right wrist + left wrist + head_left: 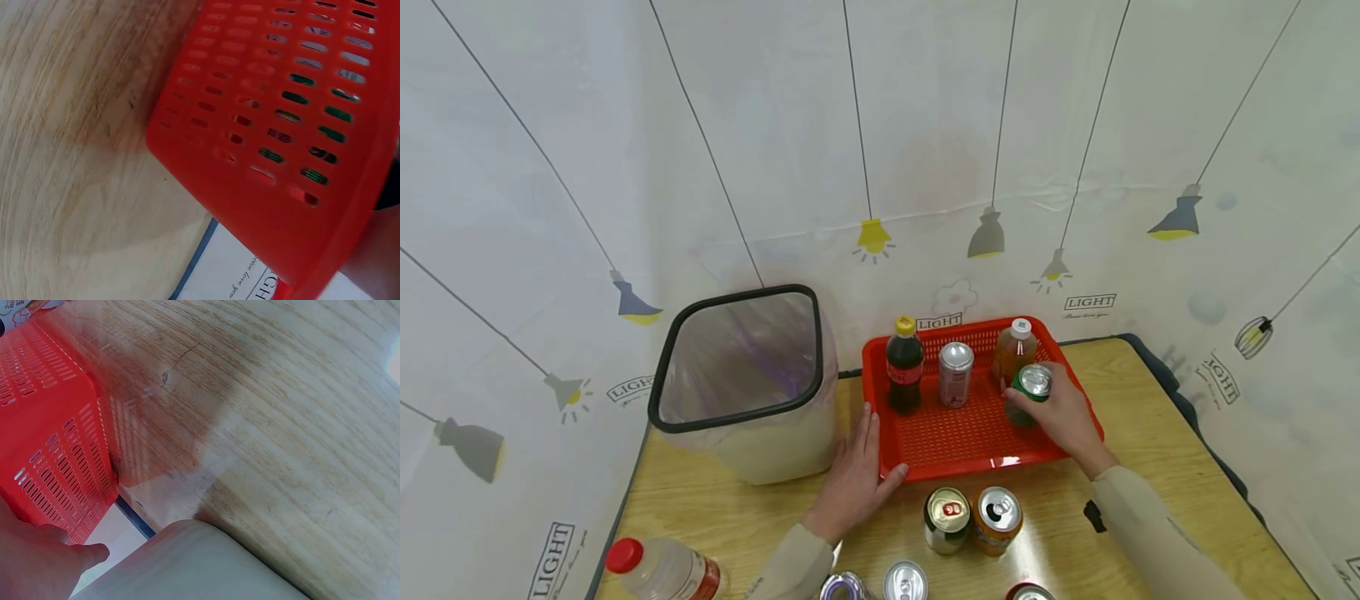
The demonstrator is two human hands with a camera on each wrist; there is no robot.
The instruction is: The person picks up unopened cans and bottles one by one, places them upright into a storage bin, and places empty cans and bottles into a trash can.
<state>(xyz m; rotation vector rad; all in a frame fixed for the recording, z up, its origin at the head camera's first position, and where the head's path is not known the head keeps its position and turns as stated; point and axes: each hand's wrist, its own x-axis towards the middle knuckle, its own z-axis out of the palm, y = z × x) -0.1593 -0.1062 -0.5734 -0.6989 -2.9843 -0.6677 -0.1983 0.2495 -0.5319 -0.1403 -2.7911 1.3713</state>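
In the head view my right hand (pixel 1067 412) grips a green can (pixel 1032 385) at the right side of a red plastic basket (pixel 970 429). Fingers lie around the can's upper part. My left hand (pixel 853 483) rests against the basket's front left corner, its fingers fairly straight along the outer side and the thumb by the front rim. A cola bottle with a yellow cap (pixel 904 371), a pinkish-silver can (pixel 955 375) and a white-capped bottle of orange-brown drink (pixel 1013 346) stand inside the basket. Through slots in the basket wall (pixel 250 125), green shows in the right wrist view.
Left of the basket stands a bin with a black rim (pixel 737 417) and a clear liner. Nearer me are a gold-topped can (pixel 947 518), an orange can (pixel 997 521), several more cans along the bottom edge, and a red-capped bottle (pixel 662 567). A printed sheet (pixel 925 125) hangs behind.
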